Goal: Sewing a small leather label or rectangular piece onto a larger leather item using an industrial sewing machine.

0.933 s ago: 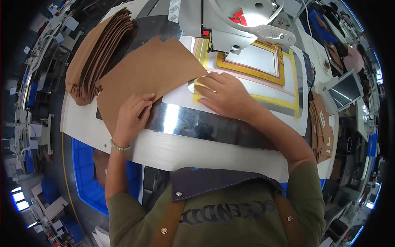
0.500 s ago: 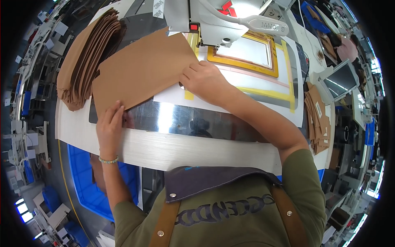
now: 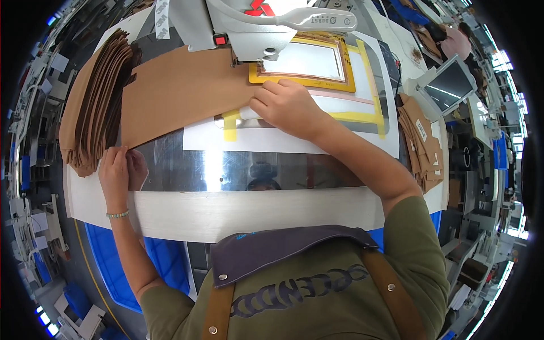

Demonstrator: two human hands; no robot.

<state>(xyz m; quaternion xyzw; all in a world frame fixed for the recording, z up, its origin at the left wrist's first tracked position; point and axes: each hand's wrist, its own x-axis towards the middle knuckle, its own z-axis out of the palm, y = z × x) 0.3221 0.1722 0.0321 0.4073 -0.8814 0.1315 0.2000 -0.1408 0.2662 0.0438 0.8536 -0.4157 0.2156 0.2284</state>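
Head view puts the brown sheet in front of you, left of centre, its right part lying over a white sheet on the shiny metal plate. Your left hand has its fingertips drawn together at the sheet's near left corner; you cannot tell whether they pinch it. Your right hand has curled fingers touching the sheet's right end, and its thumb is hidden, so you cannot tell its grip either.

Around you, a stack of brown pieces crowds the sheet's left side. Beyond the right hand, the machine head overhangs and hides the sheet's far right corner, with a yellow frame just beside that end. A lamp sits above. Farther right, a brown bundle rests on the tabletop near a monitor; a blue bin stands below your left forearm.
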